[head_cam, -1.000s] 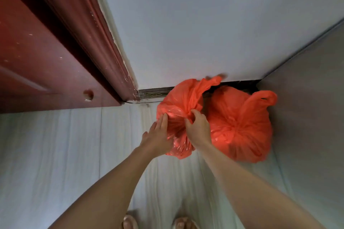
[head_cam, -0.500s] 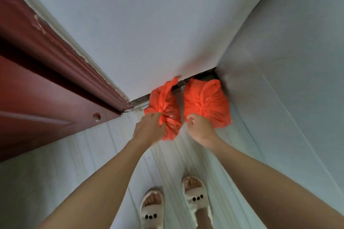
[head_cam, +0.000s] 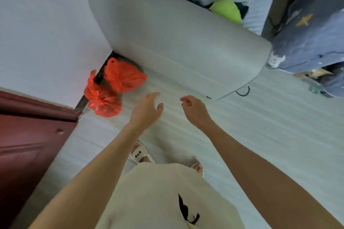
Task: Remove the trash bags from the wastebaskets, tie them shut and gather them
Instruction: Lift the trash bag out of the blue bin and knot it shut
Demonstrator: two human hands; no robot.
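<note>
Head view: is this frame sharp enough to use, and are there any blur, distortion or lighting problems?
Head view: soft with motion blur, clearest on the left hand and right hand; wide-angle bending curves the grey sofa arm and the door; lighting flat and even, no glare, faint shadows only; both orange bags readable.

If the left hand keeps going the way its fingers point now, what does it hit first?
Probably the grey sofa base: the left hand, open and empty, points up the bare floor toward it, passing right of the two orange bags. Depth is uncertain.
</note>
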